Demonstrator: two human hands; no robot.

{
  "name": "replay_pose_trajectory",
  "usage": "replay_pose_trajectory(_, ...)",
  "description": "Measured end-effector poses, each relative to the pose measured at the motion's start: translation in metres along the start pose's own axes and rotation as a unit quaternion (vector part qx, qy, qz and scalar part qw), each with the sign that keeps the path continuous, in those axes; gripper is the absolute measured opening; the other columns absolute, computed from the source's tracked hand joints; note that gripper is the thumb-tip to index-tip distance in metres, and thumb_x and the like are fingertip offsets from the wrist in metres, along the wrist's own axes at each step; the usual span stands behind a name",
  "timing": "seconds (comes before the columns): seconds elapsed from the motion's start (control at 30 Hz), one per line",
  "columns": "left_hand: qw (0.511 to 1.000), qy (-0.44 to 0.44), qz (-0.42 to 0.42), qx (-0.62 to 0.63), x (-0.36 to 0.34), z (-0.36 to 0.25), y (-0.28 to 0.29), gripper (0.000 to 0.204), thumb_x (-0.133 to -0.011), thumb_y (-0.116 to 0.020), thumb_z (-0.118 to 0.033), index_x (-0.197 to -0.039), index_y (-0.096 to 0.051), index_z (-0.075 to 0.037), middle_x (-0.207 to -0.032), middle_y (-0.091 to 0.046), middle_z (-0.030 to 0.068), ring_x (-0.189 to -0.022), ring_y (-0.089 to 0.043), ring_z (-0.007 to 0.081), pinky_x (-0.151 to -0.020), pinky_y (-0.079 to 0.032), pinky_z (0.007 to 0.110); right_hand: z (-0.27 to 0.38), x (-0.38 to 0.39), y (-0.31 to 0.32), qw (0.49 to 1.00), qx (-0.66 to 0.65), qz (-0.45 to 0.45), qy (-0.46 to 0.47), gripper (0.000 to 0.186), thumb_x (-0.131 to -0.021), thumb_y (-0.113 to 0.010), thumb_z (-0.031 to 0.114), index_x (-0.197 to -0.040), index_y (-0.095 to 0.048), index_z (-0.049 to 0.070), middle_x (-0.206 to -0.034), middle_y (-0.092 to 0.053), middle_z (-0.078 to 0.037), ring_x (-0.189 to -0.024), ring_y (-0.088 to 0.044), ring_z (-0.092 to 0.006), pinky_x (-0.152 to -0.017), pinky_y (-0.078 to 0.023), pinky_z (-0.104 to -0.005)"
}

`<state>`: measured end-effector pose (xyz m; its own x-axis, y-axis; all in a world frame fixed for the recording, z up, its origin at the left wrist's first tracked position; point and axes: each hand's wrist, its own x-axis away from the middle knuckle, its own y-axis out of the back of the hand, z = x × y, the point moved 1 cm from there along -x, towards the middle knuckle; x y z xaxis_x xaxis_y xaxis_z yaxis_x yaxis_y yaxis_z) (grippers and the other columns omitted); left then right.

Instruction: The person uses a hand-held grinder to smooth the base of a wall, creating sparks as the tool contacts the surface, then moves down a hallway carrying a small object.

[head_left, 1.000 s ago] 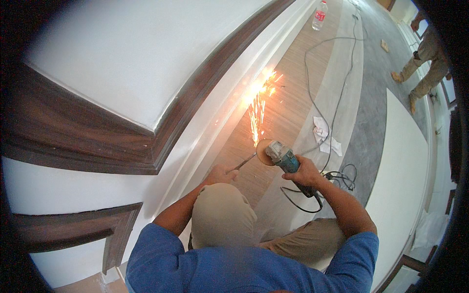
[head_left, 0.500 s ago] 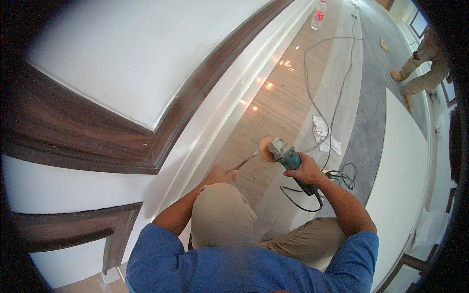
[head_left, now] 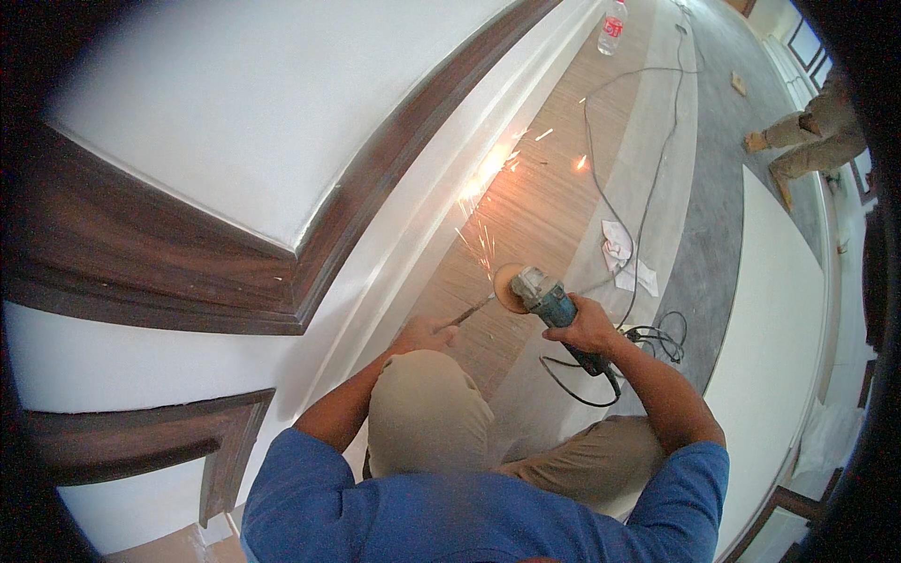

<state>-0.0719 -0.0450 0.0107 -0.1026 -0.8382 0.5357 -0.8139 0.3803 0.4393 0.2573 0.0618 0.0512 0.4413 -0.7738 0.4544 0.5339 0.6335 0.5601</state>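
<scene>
My right hand (head_left: pixel 589 328) is wrapped round the body of a teal and black angle grinder (head_left: pixel 554 306), whose grey head points away to the left. Its round orange-brown disc (head_left: pixel 508 287) meets the pale tip of a thin metal rod (head_left: pixel 465 314). Closed fingers of my left hand (head_left: pixel 424 334) grip the rod's other end, close to my raised knee. Bright sparks (head_left: pixel 486 174) fly from the contact toward the white baseboard. A black cord loops back from the grinder's rear.
Wood-look flooring (head_left: pixel 563 122) runs beside the wall with dark trim. Crumpled white paper (head_left: pixel 618 249) and a long cord (head_left: pixel 672 131) lie ahead. A clear bottle with a red label (head_left: pixel 611 30) stands farther off. To the right are a large pale panel (head_left: pixel 774 281) and another person's legs (head_left: pixel 812 155).
Sparks have grown from a few scattered glints into a bright stream off the disc. My hands hold nearly the same place. The other person's legs have shifted slightly.
</scene>
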Motion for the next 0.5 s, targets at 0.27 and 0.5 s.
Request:
replay_pose_trajectory(0.27, 0.999, -0.022, 0.002, 0.027, 0.004, -0.009, 0.001, 0.033, -0.094, -0.057, -0.033, -0.108, -0.071, -0.006, -0.080, -0.070, 0.0068, -0.074, -0.064, 0.0176, -0.074, -0.049, 0.034, 0.007, 0.005, 0.004, 1.000, -0.016, 0.012, -0.023, 0.072, -0.059, -0.084, 0.041, -0.114, -0.062, 0.000, -0.103, -0.069, -0.020, -0.095, -0.067, -0.0329, -0.087, -0.052, -0.0408)
replay_pose_trajectory(0.5, 1.000, 0.008, 0.010, 0.014, -0.002, 0.005, -0.001, 0.035, -0.093, -0.060, -0.035, -0.115, -0.070, -0.009, -0.079, -0.070, 0.0049, -0.072, -0.063, 0.0163, -0.070, -0.049, 0.034, -0.005, -0.001, 0.000, 1.000, 0.002, -0.013, -0.021, 0.070, -0.060, -0.084, 0.041, -0.112, -0.063, 0.000, -0.101, -0.069, -0.020, -0.094, -0.068, -0.0321, -0.087, -0.052, -0.0403)
